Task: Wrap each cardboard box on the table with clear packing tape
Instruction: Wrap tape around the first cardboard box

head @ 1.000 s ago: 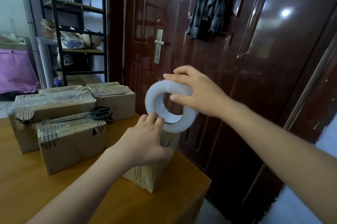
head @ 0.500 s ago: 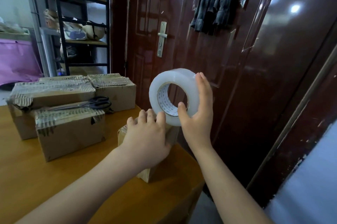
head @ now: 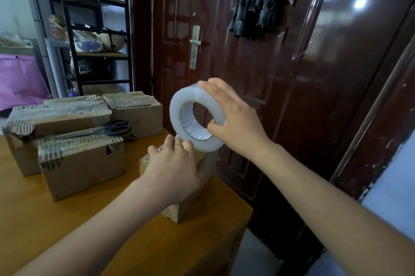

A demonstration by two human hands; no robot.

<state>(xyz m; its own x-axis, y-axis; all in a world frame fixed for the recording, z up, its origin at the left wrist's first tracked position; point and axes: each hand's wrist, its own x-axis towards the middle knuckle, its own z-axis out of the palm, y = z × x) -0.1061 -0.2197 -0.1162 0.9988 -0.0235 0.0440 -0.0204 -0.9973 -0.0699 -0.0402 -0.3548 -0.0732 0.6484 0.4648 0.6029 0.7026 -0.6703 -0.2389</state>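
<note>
Nearest, the left hand (head: 173, 170) lies flat, pressing a small cardboard box (head: 193, 190) at the table (head: 67, 219) corner; just above and beyond it, the right hand (head: 235, 118) pinches the upright tape roll (head: 195, 118), rim touching the box top

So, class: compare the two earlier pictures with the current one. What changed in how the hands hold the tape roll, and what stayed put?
The right hand regripped the tape roll: from the top, then from below, now from the side with the thumb in the core. The left hand kept pressing on the small box. The scissors and stacked boxes stayed put.
</note>
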